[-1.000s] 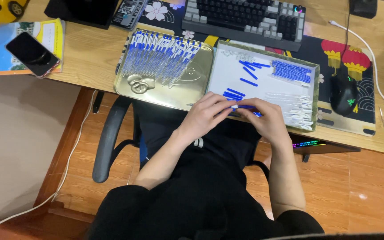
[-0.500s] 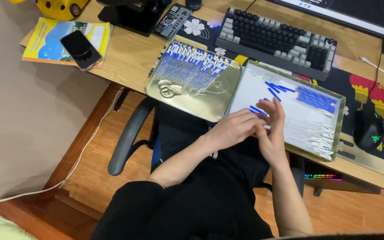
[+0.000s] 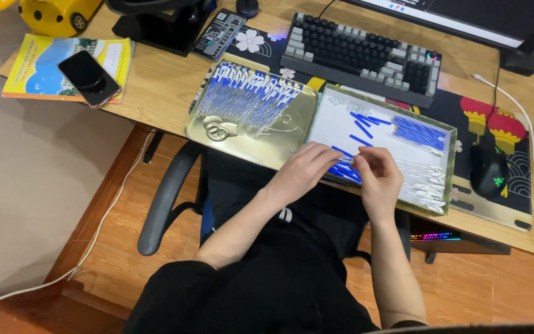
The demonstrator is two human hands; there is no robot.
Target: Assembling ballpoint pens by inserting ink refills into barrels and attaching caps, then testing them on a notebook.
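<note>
While the left hand (image 3: 304,168) pinches a thin white piece (image 3: 343,161), the right hand (image 3: 378,179) closes on its other end. Both hover over the white tray (image 3: 341,117) of blue caps (image 3: 418,132).

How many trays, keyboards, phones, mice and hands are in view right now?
Trays: 2, gold tin lid and white tray
Keyboard: 1
Phone: 1
Mouse: 1
Hands: 2, left hand and right hand, both at blue pieces
Total: 7
</note>
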